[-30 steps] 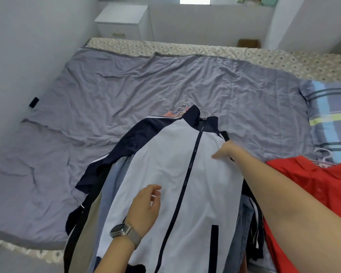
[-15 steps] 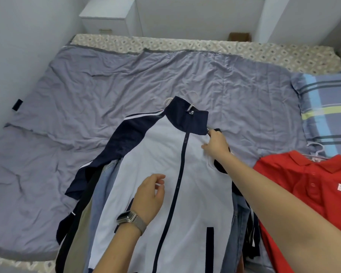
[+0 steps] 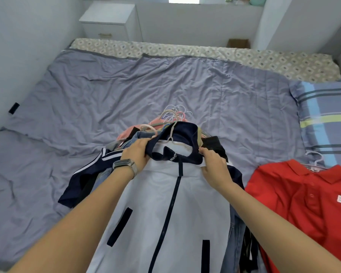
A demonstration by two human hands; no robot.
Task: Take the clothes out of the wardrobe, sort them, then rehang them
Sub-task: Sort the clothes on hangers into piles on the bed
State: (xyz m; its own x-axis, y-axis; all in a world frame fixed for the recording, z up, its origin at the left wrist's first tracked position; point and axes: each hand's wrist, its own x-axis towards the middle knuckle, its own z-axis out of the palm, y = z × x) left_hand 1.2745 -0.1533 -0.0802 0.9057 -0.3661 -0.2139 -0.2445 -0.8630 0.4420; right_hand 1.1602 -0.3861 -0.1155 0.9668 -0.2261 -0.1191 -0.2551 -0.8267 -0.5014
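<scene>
A white zip jacket (image 3: 161, 209) with navy collar and sleeves lies on top of a pile of hung clothes (image 3: 130, 138) on the bed. My left hand (image 3: 136, 152), with a watch on the wrist, grips the left side of the navy collar. At the right shoulder, my right hand (image 3: 215, 166) pinches the collar edge. The collar is pulled open, showing a pale hanger (image 3: 172, 133) inside. Several more hanger hooks (image 3: 175, 114) stick out beyond the pile. A red polo shirt (image 3: 303, 203) on a white hanger lies to the right.
The grey quilt (image 3: 126, 91) covers most of the bed, with a patterned sheet (image 3: 185, 50) along the far edge. A striped pillow (image 3: 327, 119) sits at the right. A white nightstand (image 3: 110, 20) and a cardboard box (image 3: 238, 43) stand beyond the bed.
My left hand went from the jacket's chest up to the left of the collar and closed on it. My right hand stayed at the right shoulder. The collar now gapes open, exposing the hanger.
</scene>
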